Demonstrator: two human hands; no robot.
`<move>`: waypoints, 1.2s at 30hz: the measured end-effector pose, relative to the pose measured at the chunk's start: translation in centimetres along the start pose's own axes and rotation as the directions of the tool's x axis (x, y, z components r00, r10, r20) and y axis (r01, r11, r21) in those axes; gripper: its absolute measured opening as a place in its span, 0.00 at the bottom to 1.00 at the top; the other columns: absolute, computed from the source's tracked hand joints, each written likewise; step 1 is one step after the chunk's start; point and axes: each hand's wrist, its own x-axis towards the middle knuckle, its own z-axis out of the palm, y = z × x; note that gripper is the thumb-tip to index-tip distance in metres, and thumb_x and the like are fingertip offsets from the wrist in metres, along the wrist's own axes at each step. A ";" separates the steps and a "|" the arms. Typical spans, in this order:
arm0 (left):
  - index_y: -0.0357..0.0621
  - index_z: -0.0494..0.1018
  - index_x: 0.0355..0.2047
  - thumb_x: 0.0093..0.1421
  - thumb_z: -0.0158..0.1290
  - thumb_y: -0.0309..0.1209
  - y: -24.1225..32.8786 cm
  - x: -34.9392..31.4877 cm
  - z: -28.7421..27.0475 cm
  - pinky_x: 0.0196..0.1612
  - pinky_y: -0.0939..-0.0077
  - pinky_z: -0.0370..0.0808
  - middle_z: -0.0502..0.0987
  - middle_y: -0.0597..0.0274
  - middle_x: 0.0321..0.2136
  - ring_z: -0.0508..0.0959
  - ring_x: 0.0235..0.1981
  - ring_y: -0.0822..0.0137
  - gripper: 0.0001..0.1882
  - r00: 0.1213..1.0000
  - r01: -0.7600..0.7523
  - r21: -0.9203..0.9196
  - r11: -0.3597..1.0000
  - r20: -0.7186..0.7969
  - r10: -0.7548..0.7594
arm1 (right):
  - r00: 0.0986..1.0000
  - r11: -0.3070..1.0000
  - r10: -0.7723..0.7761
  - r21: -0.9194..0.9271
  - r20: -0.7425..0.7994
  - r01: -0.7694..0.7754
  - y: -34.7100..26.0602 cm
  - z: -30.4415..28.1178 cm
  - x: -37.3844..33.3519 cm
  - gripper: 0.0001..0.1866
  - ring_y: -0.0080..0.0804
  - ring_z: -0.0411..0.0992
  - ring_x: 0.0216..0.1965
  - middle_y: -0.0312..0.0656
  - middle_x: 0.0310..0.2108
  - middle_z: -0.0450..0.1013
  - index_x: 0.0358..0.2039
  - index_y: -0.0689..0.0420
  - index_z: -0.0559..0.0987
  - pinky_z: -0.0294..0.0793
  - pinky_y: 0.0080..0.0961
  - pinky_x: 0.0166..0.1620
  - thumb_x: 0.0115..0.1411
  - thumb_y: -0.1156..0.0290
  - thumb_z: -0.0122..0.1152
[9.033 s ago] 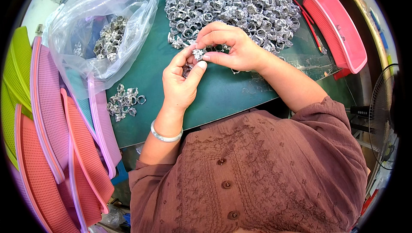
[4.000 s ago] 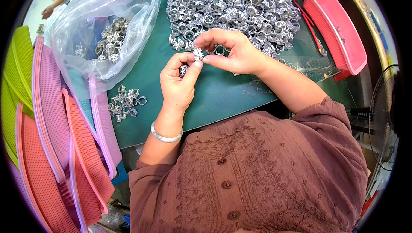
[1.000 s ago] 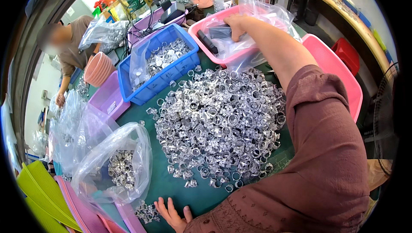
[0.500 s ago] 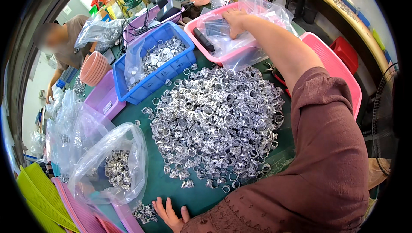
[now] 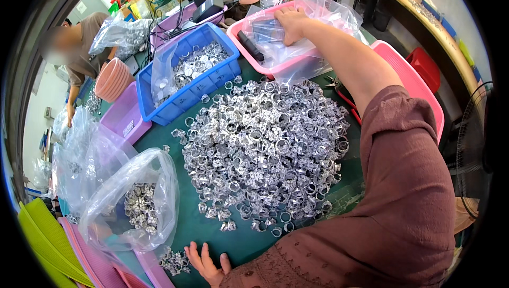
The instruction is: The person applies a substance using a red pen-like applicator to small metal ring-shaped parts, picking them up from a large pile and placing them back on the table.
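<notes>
A broad pile of silver-coloured rings [image 5: 265,150], many with clustered ornate tops, covers the middle of the green tabletop [image 5: 183,182]. At the front edge my left hand [image 5: 205,267] lies open with fingers apart, close to a small heap of rings [image 5: 175,262]. My right arm stretches over the pile's right side. Far off, my right hand [image 5: 291,25] rests on clear plastic bags [image 5: 268,44] in a pink basket [image 5: 249,64], thumb and fingers apart, fingertips partly hidden. A black handheld object [image 5: 250,46] lies in the basket too. Left of the pile, a clear bag [image 5: 168,182] holds more rings [image 5: 140,208].
A blue bin [image 5: 183,96] holds silvery pieces behind the pile, beside a purple tray [image 5: 126,121]. Red-handled pliers [image 5: 347,97] lie right of the pile, near a second pink basket [image 5: 432,97]. A co-worker [image 5: 87,44] is at the far left, near stacked pink pots [image 5: 113,80].
The whole view has shifted slightly, moving the pile and containers a little left. My hands stay in nearly the same places. The co-worker's arm has moved slightly.
</notes>
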 end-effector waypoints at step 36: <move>0.35 0.66 0.44 0.49 0.52 0.31 -0.9 -1.4 0.6 0.56 0.50 0.49 0.61 0.44 0.50 0.55 0.55 0.41 0.22 0.992 -0.089 0.036 0.995 -0.092 0.092 | 0.739 0.744 -0.561 0.166 -0.373 0.648 -9.9 -12.1 -15.6 0.19 0.46 0.66 0.41 0.52 0.37 0.68 0.37 0.56 0.75 0.65 0.37 0.47 0.43 0.63 0.59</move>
